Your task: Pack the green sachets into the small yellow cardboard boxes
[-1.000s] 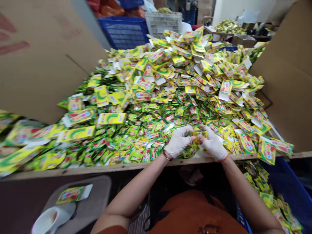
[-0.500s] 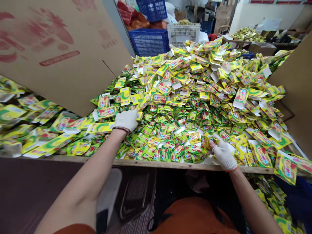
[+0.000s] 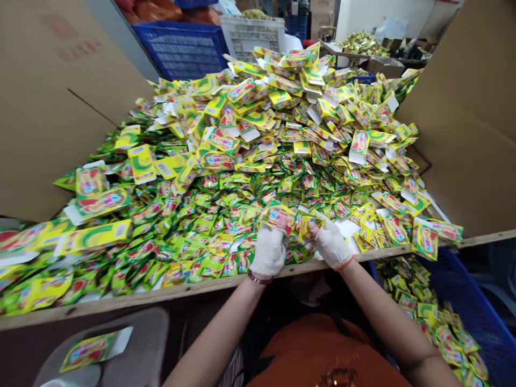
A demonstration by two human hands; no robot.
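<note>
My left hand (image 3: 268, 251), in a white knit glove, is closed around a small yellow candy box (image 3: 276, 214) with a red and green print. Close beside it, my gloved right hand (image 3: 332, 245) pinches a small yellow-green packet (image 3: 305, 228) between thumb and fingers. The box and the packet are nearly touching, just above the table's front edge. Many green packets (image 3: 231, 201) lie under and around both hands. Behind them rises a heap of flat yellow boxes (image 3: 278, 102), several with white end flaps open.
Cardboard panels flank the table at left (image 3: 48, 134) and right (image 3: 463, 123). A wooden strip (image 3: 193, 285) edges the front. Below right stands a blue crate (image 3: 479, 306) with filled packets. A single box (image 3: 88, 350) lies on a grey stool at lower left.
My left hand has moved right from the box pile, bringing a yellow box beside the right hand. The right hand still holds its packet. My view has turned right.
</note>
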